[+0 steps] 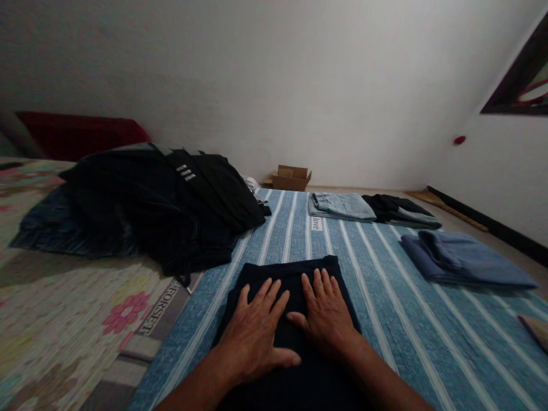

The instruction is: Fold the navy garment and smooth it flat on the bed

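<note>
Rests the left hand (254, 328) palm down on a folded dark garment (291, 338), fingers fanned and pointing away; lays the right hand (327, 314) just beside it in like manner, thumb turned inward; grips nothing with either, both flat and unclosed; touches only the upper face of the folded dark garment, probably to spread the weight across its layers and hold them level; sets the thumbs near each other but apart, over the middle, perhaps to cover both halves at once.

Has the folded dark garment squarely in front, on the near part of a blue striped cover (274, 251), seemingly for equal reach from both sides; shows a fairly straight far edge there, with a near end too dark to read.

Farther out, to the left, meets a heap of loose dark clothes (171, 200), mostly on a floral cover (85, 297), likely massed there apart from the folded pieces; to the right, comes to folded pale denim (342, 205), a folded black-and-grey piece (398, 210) just beside it, and nearer, folded blue clothing (475, 260), perhaps ranged along the edges to stay beyond the arms; past the far edge, ends at a cardboard box (291, 180) with raised flaps, near the pale wall (274, 85), for no visible reason.
</note>
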Motion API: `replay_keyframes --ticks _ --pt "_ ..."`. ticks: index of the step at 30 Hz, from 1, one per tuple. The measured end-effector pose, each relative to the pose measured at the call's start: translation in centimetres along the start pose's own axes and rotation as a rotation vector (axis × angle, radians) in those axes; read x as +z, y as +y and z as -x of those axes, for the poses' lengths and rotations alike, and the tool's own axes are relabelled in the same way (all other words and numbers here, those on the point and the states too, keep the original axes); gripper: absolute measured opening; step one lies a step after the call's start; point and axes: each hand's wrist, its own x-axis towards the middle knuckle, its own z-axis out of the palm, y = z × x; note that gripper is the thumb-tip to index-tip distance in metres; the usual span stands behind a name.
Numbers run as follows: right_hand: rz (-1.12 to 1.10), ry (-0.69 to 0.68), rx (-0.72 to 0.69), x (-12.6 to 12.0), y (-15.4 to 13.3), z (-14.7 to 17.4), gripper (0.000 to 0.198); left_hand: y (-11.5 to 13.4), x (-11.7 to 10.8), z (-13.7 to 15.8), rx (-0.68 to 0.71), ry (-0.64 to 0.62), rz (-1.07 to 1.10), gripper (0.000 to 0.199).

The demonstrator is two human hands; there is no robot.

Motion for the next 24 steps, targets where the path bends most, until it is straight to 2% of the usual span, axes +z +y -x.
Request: replay_keyframes --ticks 9,17,20,24 --pt "0.060 -0.046 0.031 0.0 -0.5 0.2 0.087 -0.4 1.1 -0.5 0.036 0.013 0.017 0.104" --pt "0.030 -0.022 0.021 -0.4 -0.5 0.2 0.085 -0.1 0.6 -0.4 0.019 0.002 0.008 0.102" --pt "0.017 0.031 -0.022 -1.1 -1.2 1.1 0.084 0.0 0.5 -0.4 0.027 0.016 -0.009 0.099" --pt "-0.025 0.110 -0.161 -1.1 -2.4 3.7 0.083 -0.3 0.6 -0.5 0.049 0.010 -0.048 0.087"
